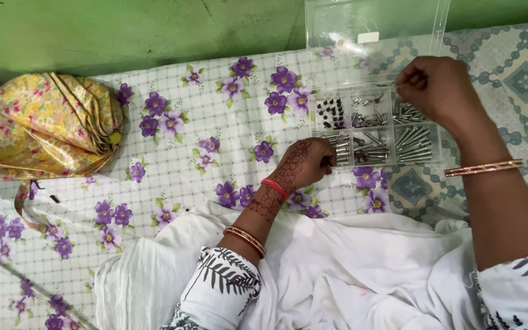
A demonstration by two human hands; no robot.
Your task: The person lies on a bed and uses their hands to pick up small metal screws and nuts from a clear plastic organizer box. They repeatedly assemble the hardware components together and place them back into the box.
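The right hand [435,88] pinches something tiny at the clear screw box's [374,125] 2 o'clock corner, while the left hand [304,164], fingers curled, should keep steadying its 7 o'clock edge.

Green wall [123,30] behind purple-flowered bedsheet [184,140].

Soft, even light; glare on the clear lid [362,24], edges perhaps slightly blurred.
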